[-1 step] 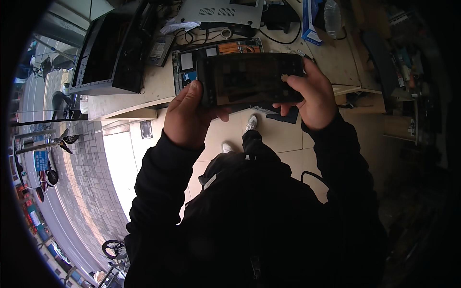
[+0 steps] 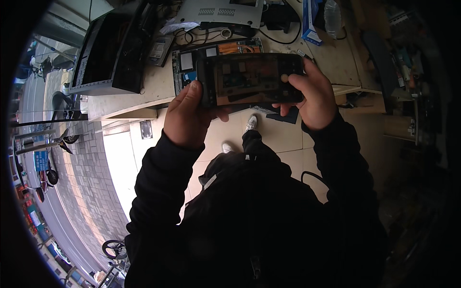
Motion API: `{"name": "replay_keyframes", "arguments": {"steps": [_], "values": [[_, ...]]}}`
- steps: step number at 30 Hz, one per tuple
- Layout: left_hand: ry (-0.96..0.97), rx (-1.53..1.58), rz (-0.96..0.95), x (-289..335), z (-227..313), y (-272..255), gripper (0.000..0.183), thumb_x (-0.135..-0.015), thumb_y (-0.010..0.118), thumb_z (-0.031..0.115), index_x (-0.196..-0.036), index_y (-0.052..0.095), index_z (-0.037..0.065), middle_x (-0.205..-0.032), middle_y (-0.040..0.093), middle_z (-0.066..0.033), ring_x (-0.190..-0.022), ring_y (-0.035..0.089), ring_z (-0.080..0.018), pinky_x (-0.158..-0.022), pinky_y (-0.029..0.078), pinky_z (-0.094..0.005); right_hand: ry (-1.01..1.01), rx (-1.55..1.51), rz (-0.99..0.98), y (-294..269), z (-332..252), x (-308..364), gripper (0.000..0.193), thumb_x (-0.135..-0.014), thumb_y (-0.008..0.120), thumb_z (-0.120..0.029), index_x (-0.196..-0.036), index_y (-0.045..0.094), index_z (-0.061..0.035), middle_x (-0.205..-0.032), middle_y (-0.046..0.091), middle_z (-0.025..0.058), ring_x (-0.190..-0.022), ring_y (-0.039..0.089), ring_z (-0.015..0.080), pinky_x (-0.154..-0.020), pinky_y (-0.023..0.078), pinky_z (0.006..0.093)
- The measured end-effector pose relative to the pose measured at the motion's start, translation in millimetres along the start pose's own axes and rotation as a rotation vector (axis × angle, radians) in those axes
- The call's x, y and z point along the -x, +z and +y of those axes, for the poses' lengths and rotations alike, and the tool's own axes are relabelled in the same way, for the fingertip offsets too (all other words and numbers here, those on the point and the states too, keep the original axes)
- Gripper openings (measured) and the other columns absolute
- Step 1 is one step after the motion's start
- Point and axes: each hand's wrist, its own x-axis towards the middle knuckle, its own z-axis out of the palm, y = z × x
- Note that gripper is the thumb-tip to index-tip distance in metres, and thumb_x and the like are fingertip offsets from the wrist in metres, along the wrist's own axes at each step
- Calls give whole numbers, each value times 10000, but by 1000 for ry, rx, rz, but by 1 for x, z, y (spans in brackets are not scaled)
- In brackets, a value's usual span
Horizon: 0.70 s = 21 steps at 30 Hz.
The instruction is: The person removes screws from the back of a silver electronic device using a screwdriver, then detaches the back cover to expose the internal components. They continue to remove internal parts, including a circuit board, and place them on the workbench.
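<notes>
A black smartphone (image 2: 249, 79) is held sideways above the near edge of the workbench. My left hand (image 2: 186, 117) grips its left end, thumb on the front edge and fingers underneath. The right end sits in my right hand (image 2: 314, 96), whose thumb rests by a round button on the screen. On the screen is a camera picture of the parts below. Behind the phone lies an opened laptop (image 2: 185, 60) with bare circuit boards and copper-coloured parts; the phone hides much of it.
A dark computer case (image 2: 103, 53) stands at the left of the bench, beside a hard drive (image 2: 160, 50). Farther back are a grey laptop cover (image 2: 218, 12), cables, a tape roll (image 2: 226, 33), a blue box (image 2: 311, 21) and a clear plastic bottle (image 2: 332, 19). A paved street runs along the left.
The phone's screen has turned from nearly dark to a brighter camera picture. My hands and the phone have stayed in place.
</notes>
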Motion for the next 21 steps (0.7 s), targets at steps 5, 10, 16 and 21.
{"name": "replay_keyframes", "arguments": {"steps": [5, 10, 16, 21], "values": [[-55, -4, -29, -12, -9, -3, 457, -1021, 287, 347, -1177, 489, -32, -1006, 634, -194, -793, 640, -251, -685, 505, -344, 90, -250, 62, -20, 21, -9, 430, -980, 343, -376, -1164, 476, -11, -1003, 630, 122, -728, 660, 217, -528, 541, 319], [-126, -169, 27, -38, -36, 7, 518, -1013, 351, 394, -1204, 499, -64, -947, 615, -157, -814, 615, -236, -695, 512, -345, 32, -468, -54, -114, 85, -5, 388, -992, 404, -340, -1196, 520, -32, -1055, 641, 104, -828, 655, 209, -582, 544, 346], [-196, -268, 406, -55, -88, -64, 435, -1002, 431, 343, -1056, 580, -61, -833, 624, -131, -690, 617, -196, -597, 519, -303, -16, -609, 748, -286, 153, 22, 359, -994, 459, -296, -1268, 502, -68, -1198, 600, 87, -1040, 597, 219, -798, 552, 371], [-249, -388, 650, -72, -99, -110, 397, -995, 447, 310, -1009, 595, -58, -799, 624, -119, -661, 616, -188, -584, 521, -295, -104, -778, 1129, -431, 213, 10, 380, -1004, 430, -275, -1299, 451, -36, -1233, 559, 160, -1100, 567, 314, -909, 534, 441]]}}
